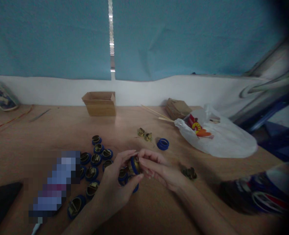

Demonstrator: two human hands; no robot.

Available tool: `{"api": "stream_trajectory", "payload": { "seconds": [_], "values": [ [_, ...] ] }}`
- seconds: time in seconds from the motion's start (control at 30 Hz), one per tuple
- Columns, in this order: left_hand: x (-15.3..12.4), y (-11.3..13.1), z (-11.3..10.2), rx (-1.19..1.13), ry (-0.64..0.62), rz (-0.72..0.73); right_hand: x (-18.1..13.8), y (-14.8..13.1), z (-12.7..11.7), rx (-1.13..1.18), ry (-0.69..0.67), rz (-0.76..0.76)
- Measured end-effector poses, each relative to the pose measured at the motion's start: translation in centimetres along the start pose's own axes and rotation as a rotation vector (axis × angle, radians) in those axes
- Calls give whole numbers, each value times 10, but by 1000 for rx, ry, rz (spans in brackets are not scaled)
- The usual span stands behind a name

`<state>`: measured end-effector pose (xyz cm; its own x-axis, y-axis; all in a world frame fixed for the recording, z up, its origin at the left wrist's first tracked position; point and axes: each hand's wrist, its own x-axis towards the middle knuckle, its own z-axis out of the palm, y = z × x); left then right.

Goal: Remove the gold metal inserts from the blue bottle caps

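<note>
Both my hands meet over the wooden table point(159, 212) near its front. My left hand point(115, 186) and my right hand point(156, 171) pinch the same small part, a blue ring with a brass insert point(134, 165), between their fingertips. Several finished blue-and-brass pieces point(95, 160) lie in a cluster just left of my left hand. An empty blue ring point(163, 144) and two loose brass inserts point(144, 134) lie beyond my hands. A small pile of brass inserts point(190, 173) sits right of my right hand.
An open cardboard box point(100, 102) stands at the back centre. A white plastic bag point(218, 135) lies at the right, with wooden sticks point(156, 114) and brown packets point(177, 109) behind it. A blurred-out patch point(56, 186) covers the front left.
</note>
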<state>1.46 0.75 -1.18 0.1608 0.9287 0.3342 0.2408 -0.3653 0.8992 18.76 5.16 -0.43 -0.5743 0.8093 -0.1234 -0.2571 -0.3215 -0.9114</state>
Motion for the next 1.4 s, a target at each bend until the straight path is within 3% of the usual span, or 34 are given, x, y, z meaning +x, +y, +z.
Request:
{"api": "stream_trajectory", "payload": {
  "seconds": [0.23,0.4,0.5,0.67,0.77,1.0,1.23,1.4],
  "values": [
    [-1,-2,0,30,-20,52,1,0,0,-67,32,-7],
    [0,-2,-3,59,-22,91,-1,-4,9,-268,50,-139],
    [3,-4,-6,143,-50,149,-5,-7,16,-473,69,-262],
    [6,-12,-9,265,-56,327,-10,-10,19,-1024,98,-520],
    [8,-14,-9,310,-51,360,-12,-11,19,-1203,116,-611],
    [15,-14,-12,395,-78,439,-13,-5,20,-1442,89,-782],
    [14,-17,-11,334,-24,495,-16,4,22,-1678,111,-903],
    [13,-14,-9,263,8,476,-17,9,23,-1721,135,-947]
  ]
}}
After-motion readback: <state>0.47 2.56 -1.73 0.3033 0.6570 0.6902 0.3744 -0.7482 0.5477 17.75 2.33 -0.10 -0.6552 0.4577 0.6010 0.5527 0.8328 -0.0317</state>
